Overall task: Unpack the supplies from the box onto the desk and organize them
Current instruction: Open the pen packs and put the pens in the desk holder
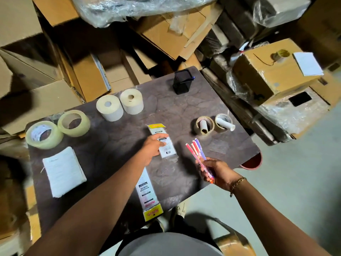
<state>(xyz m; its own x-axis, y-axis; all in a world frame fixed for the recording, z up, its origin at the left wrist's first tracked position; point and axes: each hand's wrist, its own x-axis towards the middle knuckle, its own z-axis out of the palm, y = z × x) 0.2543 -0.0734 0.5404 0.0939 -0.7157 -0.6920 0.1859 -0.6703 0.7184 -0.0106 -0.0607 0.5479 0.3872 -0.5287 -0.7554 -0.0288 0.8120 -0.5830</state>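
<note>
My right hand (216, 170) grips a bunch of pink and purple pens (198, 153) above the desk's near right part. My left hand (154, 147) rests on a clear pen packet with a yellow top (161, 139) lying mid-desk. A second packet (148, 195), printed with a yellow label, lies under my left forearm at the near edge. On the dark desk (184, 109) stand two clear tape rolls (55, 127), two cream paper rolls (120, 104), two small tape rolls (213, 124) with white tubes inside, a white paper stack (63, 171) and a black pen holder (182, 82).
Open and flattened cardboard boxes (103, 71) crowd the floor behind and left of the desk. A taped box (273, 74) with a white pad on top sits at the right. A red bucket rim (252, 162) shows under the desk's right corner.
</note>
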